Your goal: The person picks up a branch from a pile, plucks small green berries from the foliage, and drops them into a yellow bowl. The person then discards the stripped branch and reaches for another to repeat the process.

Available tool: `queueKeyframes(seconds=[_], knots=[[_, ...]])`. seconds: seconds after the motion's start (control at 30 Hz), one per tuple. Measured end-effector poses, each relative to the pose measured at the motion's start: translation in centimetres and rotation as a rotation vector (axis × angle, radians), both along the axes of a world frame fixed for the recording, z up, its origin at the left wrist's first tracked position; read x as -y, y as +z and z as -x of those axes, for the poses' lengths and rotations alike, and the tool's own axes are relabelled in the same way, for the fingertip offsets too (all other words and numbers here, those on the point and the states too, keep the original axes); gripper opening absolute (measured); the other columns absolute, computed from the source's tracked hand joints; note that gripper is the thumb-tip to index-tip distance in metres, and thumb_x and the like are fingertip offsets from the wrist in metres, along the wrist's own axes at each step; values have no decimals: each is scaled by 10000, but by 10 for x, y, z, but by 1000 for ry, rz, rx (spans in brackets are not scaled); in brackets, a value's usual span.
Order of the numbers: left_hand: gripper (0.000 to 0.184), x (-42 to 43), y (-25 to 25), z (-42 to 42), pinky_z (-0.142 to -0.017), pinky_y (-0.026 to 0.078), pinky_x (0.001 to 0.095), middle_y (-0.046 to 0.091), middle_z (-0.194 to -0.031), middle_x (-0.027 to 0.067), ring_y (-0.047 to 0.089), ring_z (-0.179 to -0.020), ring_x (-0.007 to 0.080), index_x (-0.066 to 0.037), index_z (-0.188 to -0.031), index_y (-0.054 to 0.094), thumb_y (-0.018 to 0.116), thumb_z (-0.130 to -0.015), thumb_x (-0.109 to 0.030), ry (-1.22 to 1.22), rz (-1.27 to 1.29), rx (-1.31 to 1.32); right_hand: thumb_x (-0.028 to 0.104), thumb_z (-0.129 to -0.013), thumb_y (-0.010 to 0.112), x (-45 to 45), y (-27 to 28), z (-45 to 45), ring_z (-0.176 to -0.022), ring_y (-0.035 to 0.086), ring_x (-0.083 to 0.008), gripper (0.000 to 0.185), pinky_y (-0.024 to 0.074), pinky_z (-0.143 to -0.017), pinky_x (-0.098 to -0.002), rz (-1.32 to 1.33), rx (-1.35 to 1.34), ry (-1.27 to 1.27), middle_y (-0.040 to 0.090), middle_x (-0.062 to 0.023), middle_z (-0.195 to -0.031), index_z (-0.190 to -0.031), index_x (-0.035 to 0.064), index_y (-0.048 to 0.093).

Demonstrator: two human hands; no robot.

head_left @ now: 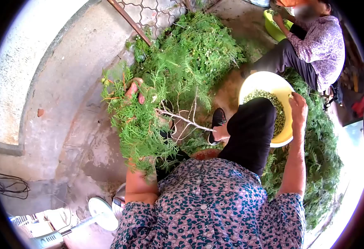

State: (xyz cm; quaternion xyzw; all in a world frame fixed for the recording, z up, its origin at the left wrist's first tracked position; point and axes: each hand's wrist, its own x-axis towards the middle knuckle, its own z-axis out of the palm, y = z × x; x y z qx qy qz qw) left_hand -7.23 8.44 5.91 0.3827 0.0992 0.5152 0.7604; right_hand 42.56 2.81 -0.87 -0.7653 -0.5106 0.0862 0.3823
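The left hand (135,90) has its fingers curled around a leafy green branch with a bare, pale brown stem (186,121). The right hand (299,108) is by the edge of a big, round yellow plastic tub (287,135). Its fingers are bent close together, but I cannot tell if they hold anything. Small, round green bits (279,118) lie in the tub. A big, feathery green leaf pile (202,45) is on the gray ground (82,83).

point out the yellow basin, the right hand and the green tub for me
Yellow basin (264,81): head view, bare inner wall, above the green bits.
Right hand (299,108): head view, back of the hand.
Green tub (271,27): head view, its wall, near the other person.
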Motion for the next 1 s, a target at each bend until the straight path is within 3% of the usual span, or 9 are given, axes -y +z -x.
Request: queueKeyframes(seconds=[0.23, 0.27, 0.4, 0.57, 0.67, 0.7, 0.83, 0.9, 1.0], knots=[[484, 15, 12, -22, -917, 404, 408, 341, -1368, 62, 447, -1099, 188, -86, -1345, 280, 398, -907, -255, -263, -211, 336, 112, -796, 545, -2, 23, 19, -901, 594, -210, 281, 452, -806, -315, -33, -163, -120, 626, -123, -1011, -1052, 14, 608], [269, 14, 3, -8, -612, 497, 331, 562, -987, 66, 549, -782, 166, -118, -1106, 446, 483, -884, -266, 214, 297, 134, 115, -796, 551, -4, 29, 34, -878, 594, -198, 267, 453, -797, -311, -69, -206, -90, 631, -117, -987, -1034, 12, 614], [109, 2, 19, -35, -511, 491, 279, 510, -754, 55, 532, -703, 167, -80, -979, 422, 420, -920, -172, 166, 97, 299, 139, -806, 569, -19, 58, 114, -833, 588, -176, 299, 448, -790, -293, 75, -549, 188, 631, -116, -903, -1041, -44, 592], [113, -61, -1, -13, -493, 492, 302, 522, -774, 87, 530, -650, 184, -85, -984, 423, 452, -907, -163, -258, -176, 321, 442, -753, 660, -59, 54, 198, -940, 567, -202, 681, 452, -819, -312, 343, -899, 568, 575, -161, -1031, -1174, -58, 472], [165, -97, -20, 8, -604, 551, 412, 541, -856, 198, 564, -793, 276, -78, -1032, 397, 459, -899, -153, -486, -288, 222, 362, -622, 795, -102, 33, 221, -1062, 498, -238, 1127, 449, -891, -354, 246, -1423, 563, 365, -261, -1259, -1354, -79, 61], [187, -113, -45, 16, -676, 545, 489, 522, -951, 280, 556, -869, 343, -79, -1071, 372, 423, -902, -139, -589, -267, 338, 362, -622, 795, -113, 37, 225, -1062, 498, -238, 1127, 449, -891, -354, 247, -1420, 569, 365, -261, -1259, -1354, -79, 61], [184, -143, -53, 20, -627, 547, 425, 513, -925, 253, 543, -851, 359, -96, -1074, 369, 393, -895, -133, -564, -333, 140, 118, -709, 737, -154, 42, 242, -985, 500, -191, 913, 450, -801, -278, -56, -1269, 453, 439, -170, -1200, -1372, -34, 128], [90, -146, -43, 11, -506, 401, 250, 486, -711, 33, 476, -585, 106, -70, -949, 446, 438, -871, -26, -161, -99, -298, -8, -757, 623, -172, 41, 243, -896, 506, -156, 678, 447, -751, -268, -108, -1201, 445, 511, -104, -1090, -1331, -25, 263], [92, -185, -45, -1, -491, 411, 259, 456, -586, 27, 452, -538, 120, -83, -995, 440, 406, -930, -138, -321, -273, -313, -76, -782, 513, -198, 27, 246, -826, 514, -107, 414, 441, -713, -240, -166, -1194, 359, 561, -45, -988, -1178, 41, 489]])
